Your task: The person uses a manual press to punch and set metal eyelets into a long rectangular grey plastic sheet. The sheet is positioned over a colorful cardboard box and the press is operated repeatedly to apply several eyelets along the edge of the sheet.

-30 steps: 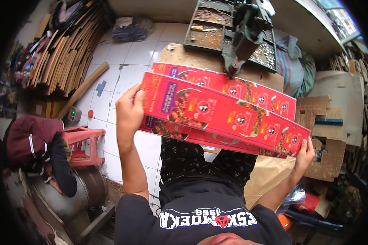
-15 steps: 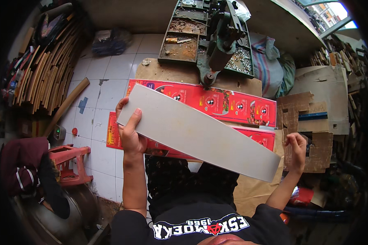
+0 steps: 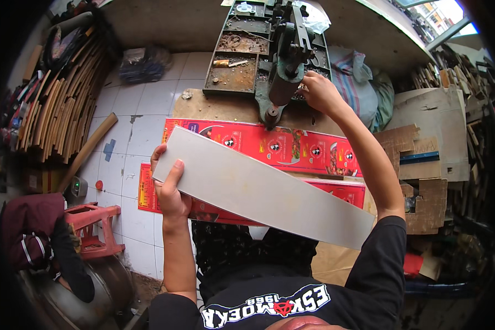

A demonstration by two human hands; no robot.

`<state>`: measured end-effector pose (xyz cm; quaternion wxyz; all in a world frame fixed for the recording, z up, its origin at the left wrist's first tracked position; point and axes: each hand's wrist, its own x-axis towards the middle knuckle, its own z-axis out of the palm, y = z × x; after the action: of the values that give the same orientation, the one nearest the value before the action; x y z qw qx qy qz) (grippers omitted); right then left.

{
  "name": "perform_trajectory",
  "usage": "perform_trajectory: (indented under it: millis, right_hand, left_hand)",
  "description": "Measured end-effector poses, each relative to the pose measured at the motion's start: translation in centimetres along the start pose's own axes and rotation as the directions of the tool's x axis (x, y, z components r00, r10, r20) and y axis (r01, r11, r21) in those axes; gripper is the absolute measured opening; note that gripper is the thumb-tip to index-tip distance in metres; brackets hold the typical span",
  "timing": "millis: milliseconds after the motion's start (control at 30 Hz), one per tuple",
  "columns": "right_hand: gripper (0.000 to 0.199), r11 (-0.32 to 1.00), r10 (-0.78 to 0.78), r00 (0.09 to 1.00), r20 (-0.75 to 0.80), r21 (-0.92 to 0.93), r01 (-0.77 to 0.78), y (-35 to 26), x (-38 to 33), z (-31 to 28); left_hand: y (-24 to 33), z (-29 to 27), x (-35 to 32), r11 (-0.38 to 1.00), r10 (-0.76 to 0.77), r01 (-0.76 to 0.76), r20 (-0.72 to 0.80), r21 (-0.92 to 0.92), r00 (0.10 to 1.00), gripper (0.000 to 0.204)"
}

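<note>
My left hand (image 3: 174, 192) is closed around the left end of a long, pale grey board (image 3: 264, 187), thumb on top. The board slants down to the right, its far end beside my right upper arm. Beneath it lie red printed panels (image 3: 308, 151) with food pictures. My right hand (image 3: 322, 92) reaches forward to the right side of a dark metal hand press (image 3: 287, 82). Its fingers are bent together over a parts tray (image 3: 328, 70) of small metal pieces; the fingertips are partly hidden, and I cannot make out what they hold.
Left of the press stands a compartment tray (image 3: 231, 82) with loose bits. A wooden board (image 3: 203, 104) lies under the press. Stacked brown sheets (image 3: 66, 99) and a red plastic stool (image 3: 96, 228) are at the left. Sacks (image 3: 349, 82) and cut boards (image 3: 434, 126) are at the right.
My right hand has moved from beside the board's right end, forward and left to the parts tray by the press. My left hand still holds the board, which sits slightly lower in view.
</note>
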<state>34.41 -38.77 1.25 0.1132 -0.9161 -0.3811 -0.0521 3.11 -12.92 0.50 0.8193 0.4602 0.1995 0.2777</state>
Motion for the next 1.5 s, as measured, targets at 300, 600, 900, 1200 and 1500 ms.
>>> perform_trajectory:
  millis: [300,600,900,1200,1500]
  right_hand:
    - [0.017,0.976,-0.071,0.997,0.016,0.208,0.066,3.3,2.0,0.3]
    - [0.018,0.958,0.074,0.990,0.123,0.265,-0.105,2.7,2.3,-1.6]
    - [0.018,0.996,-0.063,0.987,0.147,0.069,0.053,2.9,2.5,-0.1]
    - [0.015,0.955,0.117,0.993,0.014,0.274,-0.116,2.2,1.1,-0.3]
    - [0.013,0.925,0.062,0.993,-0.097,0.380,-0.021,0.8,-0.6,-0.6]
  left_hand:
    - [-0.1,-0.2,-0.2,1.000,0.001,-0.001,0.023,-0.027,1.000,0.049]
    - [0.1,-0.5,-0.6,0.998,-0.016,0.018,0.038,-0.056,0.999,0.046]
    - [0.0,-0.6,-0.6,0.998,0.000,0.002,0.047,-0.058,0.999,0.045]
    - [-0.3,-1.0,-0.4,0.997,0.014,-0.010,0.048,-0.074,0.999,0.046]
    - [-0.2,-0.6,-0.5,0.996,-0.006,0.011,0.050,-0.090,0.999,0.047]
